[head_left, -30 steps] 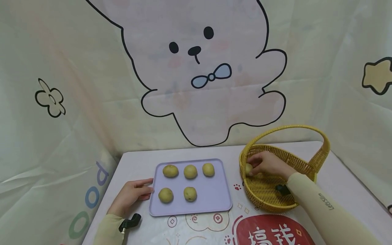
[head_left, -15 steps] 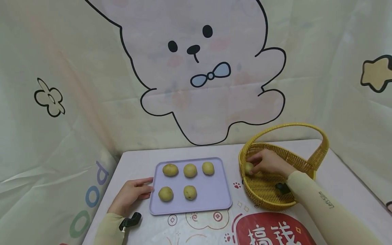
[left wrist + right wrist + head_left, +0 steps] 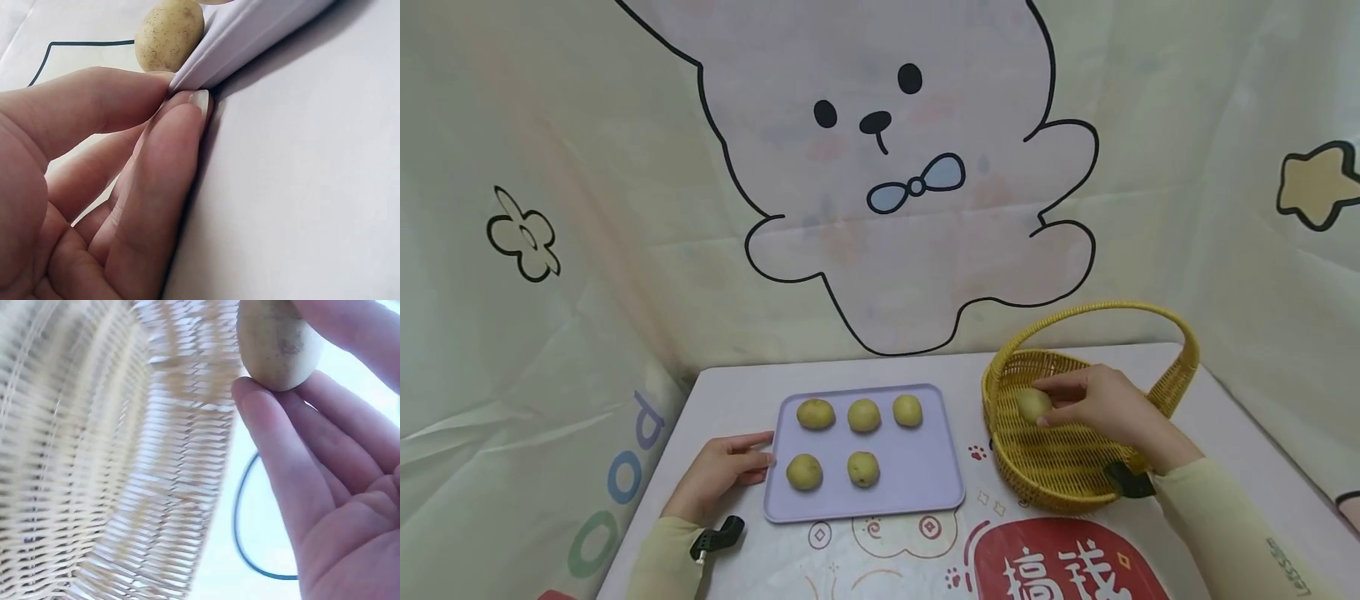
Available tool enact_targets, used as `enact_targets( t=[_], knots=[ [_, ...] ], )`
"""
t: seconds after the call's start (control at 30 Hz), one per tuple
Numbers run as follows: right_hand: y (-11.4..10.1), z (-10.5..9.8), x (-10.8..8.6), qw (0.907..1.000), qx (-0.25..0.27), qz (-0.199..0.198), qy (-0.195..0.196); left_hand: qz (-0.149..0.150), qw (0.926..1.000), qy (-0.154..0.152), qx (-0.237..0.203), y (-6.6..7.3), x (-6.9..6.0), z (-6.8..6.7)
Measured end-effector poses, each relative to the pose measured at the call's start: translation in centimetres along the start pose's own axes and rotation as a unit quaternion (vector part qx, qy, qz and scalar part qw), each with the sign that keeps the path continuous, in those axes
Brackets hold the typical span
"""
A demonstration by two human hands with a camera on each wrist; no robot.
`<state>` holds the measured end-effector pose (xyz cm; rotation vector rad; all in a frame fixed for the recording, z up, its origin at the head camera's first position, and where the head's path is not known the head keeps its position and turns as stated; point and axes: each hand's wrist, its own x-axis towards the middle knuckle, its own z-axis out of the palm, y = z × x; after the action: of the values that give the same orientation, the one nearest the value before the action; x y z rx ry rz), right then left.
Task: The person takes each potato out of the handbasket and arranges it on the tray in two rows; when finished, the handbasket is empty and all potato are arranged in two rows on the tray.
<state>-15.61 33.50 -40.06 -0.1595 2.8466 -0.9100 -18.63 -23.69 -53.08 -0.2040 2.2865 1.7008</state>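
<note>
In the head view my right hand (image 3: 1101, 404) holds a potato (image 3: 1034, 405) between thumb and fingers above the yellow wicker basket (image 3: 1052, 475). The right wrist view shows the same potato (image 3: 278, 347) at the fingertips, beside the woven wall (image 3: 181, 444). My left hand (image 3: 718, 471) pinches the left edge of a lilac tray (image 3: 921, 475). Close up in the left wrist view, thumb and fingers meet at the tray's rim (image 3: 234, 44). On the tray lie several potatoes, three in the back row, such as one potato (image 3: 864, 415), and two in front, such as another potato (image 3: 804, 472).
An arched handle (image 3: 1105, 307) rises over the basket at the right of the white table (image 3: 737, 392). A printed cloth wall (image 3: 880, 250) with a bear figure stands behind the table. A red printed patch (image 3: 1060, 558) marks the table's front.
My right hand has lifted the potato from the basket's left inner side and moved a little right with it. The left hand stays at the tray edge.
</note>
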Motion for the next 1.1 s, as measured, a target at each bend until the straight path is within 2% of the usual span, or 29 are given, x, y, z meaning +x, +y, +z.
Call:
enact_targets(
  t=[0.17, 0.3, 0.53, 0.77, 0.87, 1.1],
  knots=[
    [-1.7, 0.7, -2.2, 0.9997, 0.020, -0.013, 0.003, 0.000, 1.0000, 0.005, 0.001, -0.1, -0.1, -0.1],
    [-3.1, 2.1, -3.4, 0.9987, 0.047, -0.020, 0.000, 0.001, 1.0000, 0.002, -0.005, -0.1, -0.1, 0.0],
    [-4.9, 5.0, -4.1, 0.9932, 0.104, -0.053, 0.001, -0.004, 0.9999, 0.008, -0.007, -0.2, 0.1, 0.1],
    [-7.1, 8.5, -2.4, 0.9841, 0.163, -0.069, -0.013, 0.007, 0.9999, 0.005, -0.006, -0.1, 0.2, 0.0],
    [-7.9, 10.0, -1.1, 0.9814, 0.169, -0.089, -0.015, 0.007, 0.9999, 0.000, -0.011, -0.1, 0.1, 0.0],
    [-8.9, 13.5, 1.5, 0.9768, 0.195, -0.087, -0.009, 0.006, 0.9999, 0.006, -0.011, -0.1, 0.0, 0.1]
  ],
)
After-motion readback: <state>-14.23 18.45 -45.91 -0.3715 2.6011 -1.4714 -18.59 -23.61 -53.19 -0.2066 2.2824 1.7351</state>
